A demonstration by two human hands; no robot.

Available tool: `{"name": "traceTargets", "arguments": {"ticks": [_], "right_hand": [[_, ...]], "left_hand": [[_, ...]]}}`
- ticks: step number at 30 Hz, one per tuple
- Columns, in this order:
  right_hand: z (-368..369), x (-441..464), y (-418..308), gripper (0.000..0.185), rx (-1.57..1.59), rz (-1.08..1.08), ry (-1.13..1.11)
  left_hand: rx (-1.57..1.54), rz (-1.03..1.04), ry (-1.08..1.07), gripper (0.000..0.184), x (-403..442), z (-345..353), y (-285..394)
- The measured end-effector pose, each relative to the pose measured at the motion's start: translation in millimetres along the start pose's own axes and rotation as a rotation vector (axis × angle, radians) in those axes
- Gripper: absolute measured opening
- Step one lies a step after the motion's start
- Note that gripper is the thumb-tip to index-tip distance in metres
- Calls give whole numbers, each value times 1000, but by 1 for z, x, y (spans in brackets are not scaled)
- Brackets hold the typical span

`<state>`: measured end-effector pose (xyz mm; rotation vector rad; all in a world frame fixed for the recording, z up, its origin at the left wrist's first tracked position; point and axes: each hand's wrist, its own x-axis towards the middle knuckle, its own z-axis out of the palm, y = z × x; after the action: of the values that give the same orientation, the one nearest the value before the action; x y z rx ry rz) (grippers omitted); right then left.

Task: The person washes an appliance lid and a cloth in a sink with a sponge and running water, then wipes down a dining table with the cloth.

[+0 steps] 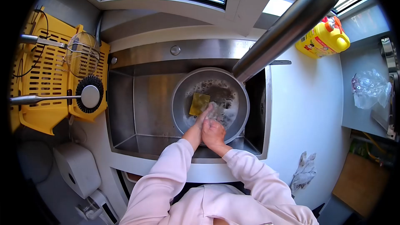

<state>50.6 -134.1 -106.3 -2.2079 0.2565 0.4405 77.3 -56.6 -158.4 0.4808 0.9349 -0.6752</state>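
Both hands are over a round grey metal pot (177, 102) standing in the sink. My left hand (203, 117) reaches into it with its visible fingers stretched out, beside a whitish patch of running water or foam that blurs the fingertips. Pressed close against it is my right hand (213, 132), its fingers curled into a fist; what they close on, if anything, is hidden. A yellow-green sponge (200, 103) lies in the pot, just beyond my left hand. Sudsy water (230, 114) with dark patches covers the pot's bottom.
The faucet (287, 29) slants over the sink (121, 116) from the upper right. A yellow rack (48, 75) at left bears a wire strainer (83, 54) and a round brush (89, 96). On the right counter are a yellow jug (318, 39) and a crumpled cloth (304, 171).
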Motion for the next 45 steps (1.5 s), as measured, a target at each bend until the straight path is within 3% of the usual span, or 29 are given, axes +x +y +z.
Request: {"name": "traceTargets", "arguments": {"ticks": [2, 5, 9, 10, 11, 13, 15, 17, 18, 20, 22, 23, 25, 27, 29, 33, 35, 37, 39, 40, 41, 43, 45], "right_hand": [[6, 8, 11, 37, -16, -27, 44], [7, 42, 34, 36, -151, 65, -84], [-25, 66, 33, 38, 127, 308, 46], [-22, 76, 54, 36, 197, 376, 55], [-29, 78, 57, 36, 154, 229, 100], [-50, 69, 41, 37, -61, 191, 218], [-64, 63, 29, 37, -77, 187, 173], [-73, 56, 27, 37, -96, 186, 130], [-77, 51, 28, 39, -194, 105, 117], [-89, 43, 24, 40, -295, 27, 104], [-102, 35, 19, 42, -409, 76, -291], [-102, 33, 19, 42, -410, 77, -293], [-100, 34, 17, 51, -673, 122, -533], [-85, 43, 22, 58, -607, 129, -580], [-55, 47, 36, 58, -542, -232, -117], [-17, 53, 45, 51, -524, -123, -54], [-11, 59, 44, 43, -572, 61, -467], [-19, 71, 42, 38, -546, 135, -536], [-49, 77, 34, 40, -512, 98, -492], [-63, 80, 29, 39, -479, 118, -431], [-78, 77, 25, 37, -389, 76, -370], [-96, 73, 18, 36, -324, 63, -272], [-105, 65, 12, 33, -249, -9, -175]], "left_hand": [[94, 47, 63, 40, 21, -14, -3], [202, 165, 132, 43, 31, -21, -4], [371, 296, 183, 39, -15, -11, 35], [436, 331, 219, 29, -19, -22, 41], [430, 331, 222, 29, -23, -32, 45], [570, 314, 109, 25, -28, -44, 52], [633, 298, 147, 22, -34, -40, 56], [1051, 567, 143, 18, -33, -42, 57], [1048, 569, 141, 18, -34, -44, 58], [1381, 949, 70, 15, -41, -47, 62], [1541, 1033, 49, 17, -47, -60, 61], [1703, 1120, 31, 19, -48, -64, 59], [1689, 1058, 103, 20, -42, -65, 55], [1675, 993, 175, 21, -32, -65, 53], [1549, 666, 315, 31, -18, -49, 44], [1711, 656, 542, 38, -8, -36, 14], [1756, 643, 624, 37, -4, -42, 12], [1753, 696, 542, 35, 5, -70, 25], [1594, 611, 323, 35, 1, -77, 43], [1411, 436, 286, 33, -27, -52, 57], [1409, 438, 283, 33, -34, -48, 65], [984, 264, -91, 31, -42, -52, 84], [976, 280, -159, 25, -28, -59, 89]]}}
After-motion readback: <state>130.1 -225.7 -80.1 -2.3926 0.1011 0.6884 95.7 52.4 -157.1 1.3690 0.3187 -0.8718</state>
